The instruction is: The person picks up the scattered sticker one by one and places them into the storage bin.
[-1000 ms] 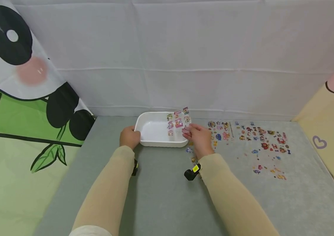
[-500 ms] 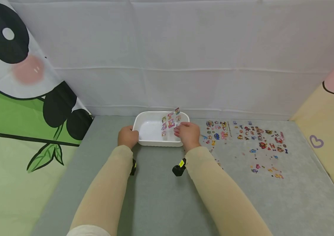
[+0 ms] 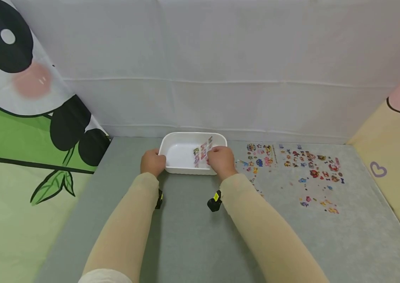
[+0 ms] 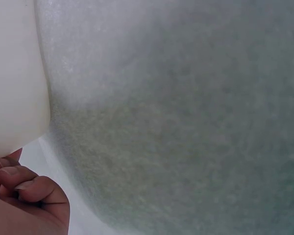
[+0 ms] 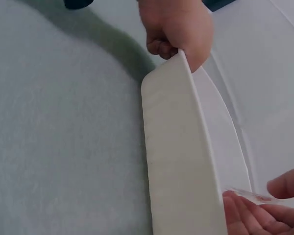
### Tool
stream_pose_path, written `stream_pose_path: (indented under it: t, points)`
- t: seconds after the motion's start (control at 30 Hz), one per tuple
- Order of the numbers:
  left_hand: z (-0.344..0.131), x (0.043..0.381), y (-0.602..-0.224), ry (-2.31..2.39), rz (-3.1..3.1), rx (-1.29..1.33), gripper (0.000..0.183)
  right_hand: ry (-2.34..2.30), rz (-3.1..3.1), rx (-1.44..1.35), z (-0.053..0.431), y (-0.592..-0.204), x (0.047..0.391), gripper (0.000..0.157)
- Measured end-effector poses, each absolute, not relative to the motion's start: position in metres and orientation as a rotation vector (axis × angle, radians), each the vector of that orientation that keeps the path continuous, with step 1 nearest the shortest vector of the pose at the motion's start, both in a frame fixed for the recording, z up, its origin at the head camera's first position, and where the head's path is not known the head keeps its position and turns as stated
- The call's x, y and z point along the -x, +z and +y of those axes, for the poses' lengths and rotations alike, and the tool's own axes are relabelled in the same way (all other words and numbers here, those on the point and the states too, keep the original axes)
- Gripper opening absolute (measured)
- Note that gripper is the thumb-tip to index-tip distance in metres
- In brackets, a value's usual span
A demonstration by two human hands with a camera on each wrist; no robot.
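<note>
One clear sheet, printed with small coloured pictures, slants up out of the right half of the tray. The right hand pinches it, thumb to one side and fingers to the other, at the tray's right end. I can't tell whether the sheet's lower edge touches the tray's floor.

There is just one tray, white, shallow, with rounded corners, sitting level on the grey surface. The left hand grips it by its left end, fingers curled at the wall. So both hands are busy: one with the tray, one with the sheet.

Two beige sleeves run up toward the tray from the near side, the left sleeve and the right sleeve. Two black cameras are worn at the wrists, one on the left, the other on the right, both nearer the person than the tray is.

To the right of the tray lies a wide scatter of stickers, too many and too tiny for me to count.

Behind the tray hangs one white cloth. Well off to the tray's left, a printed cloth shows one big black eye and one pink cheek; far to its right, a yellow cloth bears one purple heart.
</note>
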State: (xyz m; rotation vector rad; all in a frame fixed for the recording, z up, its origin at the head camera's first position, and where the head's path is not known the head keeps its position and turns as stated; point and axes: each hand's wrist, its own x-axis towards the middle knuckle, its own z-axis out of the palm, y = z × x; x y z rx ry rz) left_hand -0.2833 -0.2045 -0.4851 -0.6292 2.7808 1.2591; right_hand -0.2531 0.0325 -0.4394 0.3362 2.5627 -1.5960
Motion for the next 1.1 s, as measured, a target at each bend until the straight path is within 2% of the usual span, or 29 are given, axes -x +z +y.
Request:
stream_pose_path:
  t: [0.2, 0.4, 0.73, 1.1]
  points:
    - [-0.206, 0.288, -0.487, 1.244, 2.78, 0.638, 0.046, -1.258, 2.761, -0.211, 0.034, -0.433, 0.253, 0.042]
    - [-0.206, 0.289, -0.488, 1.243, 2.781, 0.641, 0.046, -1.176, 2.905, -0.152, 0.033, -0.437, 0.248, 0.038]
    - [-0.207, 0.289, -0.487, 1.235, 2.762, 0.668, 0.046, -1.235, 2.96, -0.032, 0.043, -0.437, 0.24, 0.03]
    - [-0.209, 0.288, -0.488, 1.256, 2.761, 0.669, 0.045, -1.334, 2.89, 0.062, 0.091, -0.434, 0.238, 0.032]
